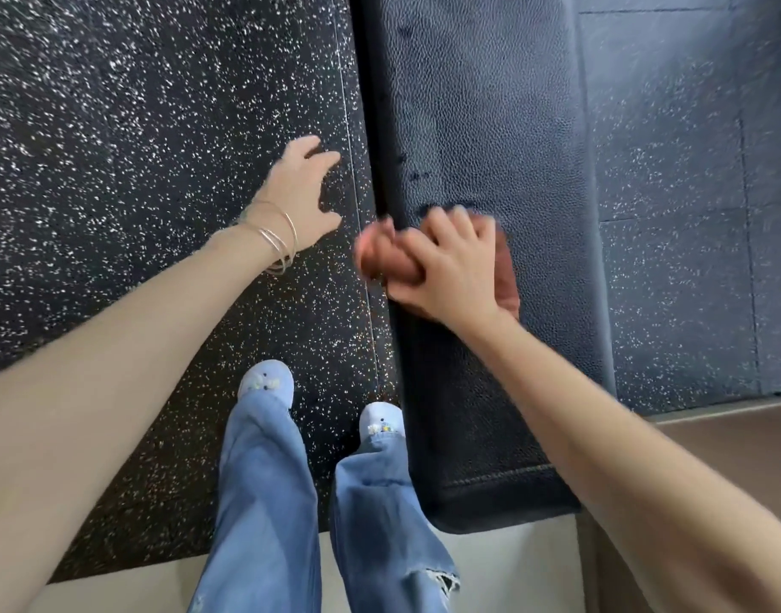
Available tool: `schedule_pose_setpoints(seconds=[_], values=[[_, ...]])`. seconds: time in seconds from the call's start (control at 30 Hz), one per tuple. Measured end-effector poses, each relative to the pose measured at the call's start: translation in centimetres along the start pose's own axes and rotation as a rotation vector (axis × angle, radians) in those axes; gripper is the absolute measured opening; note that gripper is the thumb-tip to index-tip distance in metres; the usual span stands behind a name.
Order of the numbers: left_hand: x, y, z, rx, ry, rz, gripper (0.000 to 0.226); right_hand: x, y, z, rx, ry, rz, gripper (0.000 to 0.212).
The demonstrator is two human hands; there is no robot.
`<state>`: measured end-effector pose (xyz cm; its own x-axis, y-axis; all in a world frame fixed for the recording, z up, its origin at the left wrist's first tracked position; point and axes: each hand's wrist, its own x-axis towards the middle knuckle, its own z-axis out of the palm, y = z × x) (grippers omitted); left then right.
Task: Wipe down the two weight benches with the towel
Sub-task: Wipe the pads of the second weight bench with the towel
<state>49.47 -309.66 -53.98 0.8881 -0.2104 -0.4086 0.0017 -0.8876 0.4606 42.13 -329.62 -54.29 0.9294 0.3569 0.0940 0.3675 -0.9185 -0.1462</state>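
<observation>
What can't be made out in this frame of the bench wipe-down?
Towel: head view, motion-blurred and mostly covered by the right hand gripping it; size and folds unclear.
Bench: head view, far end cut off by the top edge; supports hidden beneath it.
Only one of the two benches shows in the head view.

**Floor: speckled rubber tiles**

Black rubber floor [158, 126] with white flecks, laid in tiles. One thin seam [353, 192] runs top to bottom left of centre, with more tile joints [749, 258] on the right. The right side reads bluish and blurred. Near edge: pale grey strip [136, 586] — plus a brown band [711, 435] at lower right.
</observation>
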Motion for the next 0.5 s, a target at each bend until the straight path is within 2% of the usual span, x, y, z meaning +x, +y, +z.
schedule_pose_setpoints(seconds=[0.1, 0.23, 0.3, 0.37, 0.5], values=[[-2.2, -0.5, -0.5, 0.026, 0.120, -0.176, 0.070, 8.5, 1.6, 0.4, -0.025, -0.016, 0.022, 0.040], [-8.0, 1.8, 3.6, 0.052, -0.043, -0.109, 0.089, 14.4, 2.4, 0.8, -0.056, -0.081, 0.028, 0.048], [-9.9, 4.0, 6.2, 0.048, -0.101, -0.051, 0.100, 13.0, 2.3, 0.6, -0.035, -0.060, 0.051, 0.047], [-11.0, 6.7, 8.5, 0.046, -0.086, -0.030, 0.107, 9.9, 2.3, 0.3, -0.010, -0.010, 0.043, 0.043], [-11.8, 11.3, 11.2, -0.028, -0.096, -0.192, 0.122, 6.0, 2.5, -0.3, 0.009, -0.032, -0.011, 0.040]])
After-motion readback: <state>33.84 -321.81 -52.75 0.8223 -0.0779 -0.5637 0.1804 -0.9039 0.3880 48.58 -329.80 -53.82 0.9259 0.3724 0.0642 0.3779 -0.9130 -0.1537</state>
